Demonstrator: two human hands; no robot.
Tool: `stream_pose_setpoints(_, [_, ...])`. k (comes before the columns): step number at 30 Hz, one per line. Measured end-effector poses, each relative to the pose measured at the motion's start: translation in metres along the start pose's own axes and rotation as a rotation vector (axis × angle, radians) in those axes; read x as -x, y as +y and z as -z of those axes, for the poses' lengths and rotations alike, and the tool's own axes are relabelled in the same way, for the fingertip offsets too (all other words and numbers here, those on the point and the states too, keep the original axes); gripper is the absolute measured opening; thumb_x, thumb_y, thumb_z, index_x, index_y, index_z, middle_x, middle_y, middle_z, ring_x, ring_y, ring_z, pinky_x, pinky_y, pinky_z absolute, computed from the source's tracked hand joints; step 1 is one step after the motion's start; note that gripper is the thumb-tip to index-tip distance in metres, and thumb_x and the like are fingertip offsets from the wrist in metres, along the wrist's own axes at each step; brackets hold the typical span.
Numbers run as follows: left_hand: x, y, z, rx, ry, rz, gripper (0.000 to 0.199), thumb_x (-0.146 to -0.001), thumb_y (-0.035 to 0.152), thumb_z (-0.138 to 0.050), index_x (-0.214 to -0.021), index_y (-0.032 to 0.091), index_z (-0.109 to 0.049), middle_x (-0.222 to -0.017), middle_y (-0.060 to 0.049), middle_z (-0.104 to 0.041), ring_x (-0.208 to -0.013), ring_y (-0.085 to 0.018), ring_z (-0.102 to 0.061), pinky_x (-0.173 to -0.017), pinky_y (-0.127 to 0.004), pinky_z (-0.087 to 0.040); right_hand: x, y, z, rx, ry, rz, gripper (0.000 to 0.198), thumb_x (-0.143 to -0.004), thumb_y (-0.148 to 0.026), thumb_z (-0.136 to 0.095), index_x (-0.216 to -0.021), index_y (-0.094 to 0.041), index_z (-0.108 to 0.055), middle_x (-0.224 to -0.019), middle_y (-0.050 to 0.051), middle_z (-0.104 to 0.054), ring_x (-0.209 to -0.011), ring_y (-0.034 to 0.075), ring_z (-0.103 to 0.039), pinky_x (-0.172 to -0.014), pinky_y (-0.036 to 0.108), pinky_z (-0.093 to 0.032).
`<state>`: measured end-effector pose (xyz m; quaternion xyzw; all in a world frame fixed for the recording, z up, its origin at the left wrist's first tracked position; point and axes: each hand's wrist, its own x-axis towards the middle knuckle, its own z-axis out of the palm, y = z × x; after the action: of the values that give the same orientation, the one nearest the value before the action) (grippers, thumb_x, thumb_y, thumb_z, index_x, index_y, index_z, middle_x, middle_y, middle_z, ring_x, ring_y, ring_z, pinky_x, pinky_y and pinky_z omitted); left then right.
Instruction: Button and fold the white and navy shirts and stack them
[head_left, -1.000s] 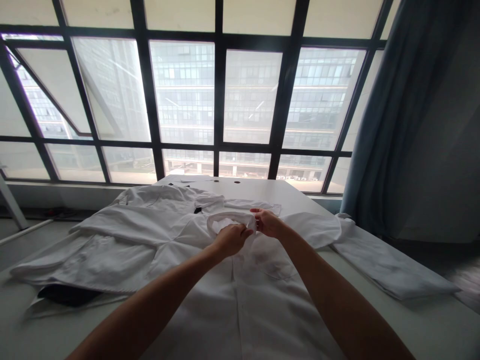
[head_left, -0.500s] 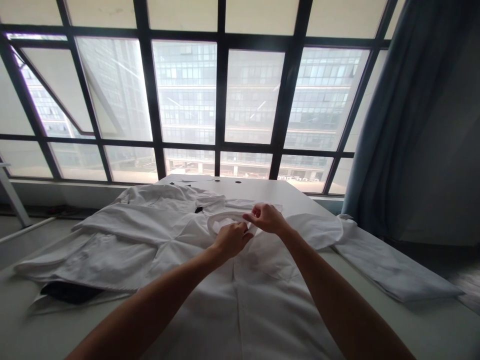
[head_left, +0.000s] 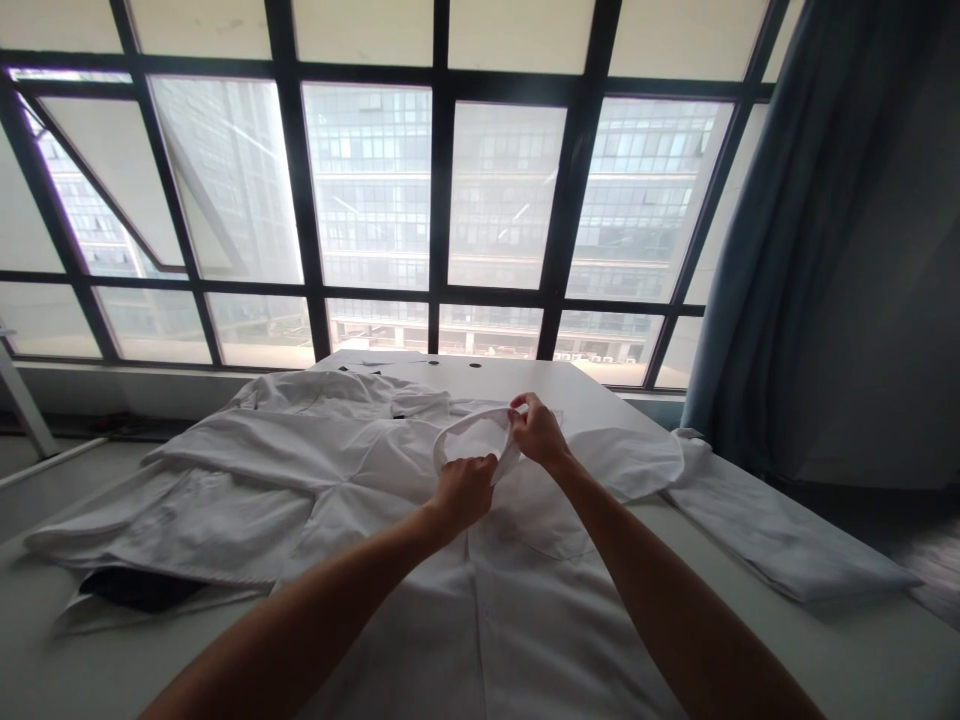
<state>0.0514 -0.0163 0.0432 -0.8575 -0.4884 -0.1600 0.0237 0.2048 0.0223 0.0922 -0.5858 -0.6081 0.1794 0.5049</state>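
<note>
A white shirt (head_left: 405,610) lies spread on the table, its front placket running toward me. Its collar (head_left: 448,432) stands up in a loop between my hands. My left hand (head_left: 466,488) is closed on the near side of the collar, knuckles upward. At the collar's right side my right hand (head_left: 537,428) pinches the band between thumb and fingers. The right sleeve (head_left: 630,460) stretches out beyond my right wrist. To the left, more white cloth (head_left: 217,510) lies rumpled, and a dark patch (head_left: 139,586) shows beneath its edge.
The white table (head_left: 600,390) reaches toward a large dark-framed window (head_left: 442,190). A folded white cloth (head_left: 787,540) lies along the right edge. A blue-grey curtain (head_left: 780,230) hangs at the right. A pale metal frame (head_left: 26,400) stands at the far left.
The collar has been lifted and opened into a rounder, more upright loop. My right hand has risen slightly to the right; my left hand has shifted slightly down, still on the collar.
</note>
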Motion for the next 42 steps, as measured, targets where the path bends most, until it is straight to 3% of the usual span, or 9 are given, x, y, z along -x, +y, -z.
stream_pose_setpoints(4, [0.0, -0.003, -0.002, 0.0, 0.009, 0.002, 0.016, -0.09, 0.022, -0.052, -0.103, 0.016, -0.06, -0.093, -0.013, -0.071, -0.088, -0.03, -0.069, -0.073, -0.037, -0.05, -0.003, 0.003, -0.011, -0.446, -0.078, -0.354, 0.016, -0.088, -0.017, -0.057, -0.103, -0.018, -0.051, -0.053, -0.006, -0.047, -0.043, 0.011, -0.043, -0.045, 0.023, -0.04])
stream_pose_setpoints(9, [-0.008, -0.018, 0.007, 0.008, 0.128, -0.202, 0.028, -0.091, 0.037, -0.06, -0.107, 0.015, -0.06, -0.105, -0.014, -0.068, -0.101, -0.029, -0.063, -0.09, -0.04, -0.045, -0.012, 0.013, -0.009, -0.531, -0.056, -0.245, 0.019, -0.09, -0.02, -0.056, -0.108, -0.017, -0.051, -0.062, -0.002, -0.058, -0.05, 0.012, -0.053, -0.051, 0.024, -0.049])
stream_pose_setpoints(12, [-0.017, -0.054, 0.019, 0.079, 0.333, -0.258, 0.036, -0.096, 0.047, -0.05, -0.111, 0.017, -0.061, -0.116, -0.013, -0.065, -0.114, -0.026, -0.056, -0.102, -0.04, -0.037, -0.02, 0.034, 0.006, -0.288, -0.044, -0.024, 0.025, -0.092, -0.027, -0.054, -0.115, -0.017, -0.054, -0.087, 0.006, -0.069, -0.074, 0.017, -0.066, -0.073, 0.031, -0.055])
stream_pose_setpoints(14, [-0.02, -0.092, 0.02, 0.106, 0.465, -0.057, 0.037, -0.101, 0.041, -0.037, -0.119, 0.018, -0.059, -0.124, -0.012, -0.062, -0.121, -0.024, -0.052, -0.104, -0.039, -0.036, -0.024, 0.055, 0.016, 0.024, -0.085, 0.077, 0.028, -0.092, -0.029, -0.056, -0.116, -0.015, -0.059, -0.106, 0.011, -0.07, -0.098, 0.022, -0.066, -0.091, 0.036, -0.05])
stream_pose_setpoints(17, [-0.016, -0.152, 0.007, 0.06, 0.314, 0.215, 0.036, -0.1, 0.038, -0.041, -0.121, 0.018, -0.06, -0.129, -0.013, -0.062, -0.124, -0.027, -0.051, -0.105, -0.042, -0.035, -0.024, 0.089, 0.026, 0.418, -0.222, 0.087, 0.029, -0.091, -0.026, -0.058, -0.115, -0.013, -0.065, -0.126, 0.016, -0.064, -0.122, 0.027, -0.056, -0.106, 0.039, -0.038])
stream_pose_setpoints(20, [-0.01, -0.187, -0.012, -0.007, 0.072, 0.259, 0.037, -0.095, 0.035, -0.048, -0.128, 0.021, -0.057, -0.136, -0.012, -0.058, -0.128, -0.029, -0.049, -0.11, -0.049, -0.028, -0.021, 0.114, 0.031, 0.644, -0.269, 0.057, 0.032, -0.092, -0.026, -0.056, -0.121, -0.014, -0.065, -0.13, 0.017, -0.062, -0.123, 0.031, -0.055, -0.106, 0.043, -0.035])
stream_pose_setpoints(26, [-0.011, -0.188, -0.012, -0.113, 0.099, 0.221, 0.023, -0.088, 0.031, -0.057, -0.103, 0.02, -0.07, -0.11, -0.012, -0.069, -0.113, -0.029, -0.059, -0.103, -0.042, -0.036, -0.023, 0.12, 0.045, 0.905, -0.146, 0.123, 0.028, -0.097, -0.033, -0.049, -0.103, -0.016, -0.07, -0.111, 0.013, -0.069, -0.106, 0.025, -0.062, -0.09, 0.032, -0.04])
stream_pose_setpoints(34, [-0.007, -0.198, 0.005, 0.05, 0.549, 0.422, 0.033, -0.097, 0.041, -0.042, -0.095, 0.018, -0.064, -0.106, -0.01, -0.068, -0.104, -0.025, -0.062, -0.089, -0.032, -0.043, -0.024, 0.117, 0.057, 0.745, 0.133, 0.014, 0.031, -0.098, -0.039, -0.043, -0.098, -0.017, -0.065, -0.104, 0.014, -0.07, -0.095, 0.026, -0.064, -0.076, 0.03, -0.039])
stream_pose_setpoints(42, [-0.006, -0.201, 0.01, 0.145, 0.27, 0.315, 0.03, -0.094, 0.04, -0.044, -0.085, 0.019, -0.064, -0.082, -0.006, -0.07, -0.085, -0.022, -0.066, -0.074, -0.028, -0.044, -0.027, 0.13, 0.063, 0.529, -0.256, -0.116, 0.018, -0.069, -0.016, -0.069, -0.087, -0.015, -0.068, -0.087, 0.008, -0.071, -0.08, 0.021, -0.064, -0.069, 0.025, -0.043])
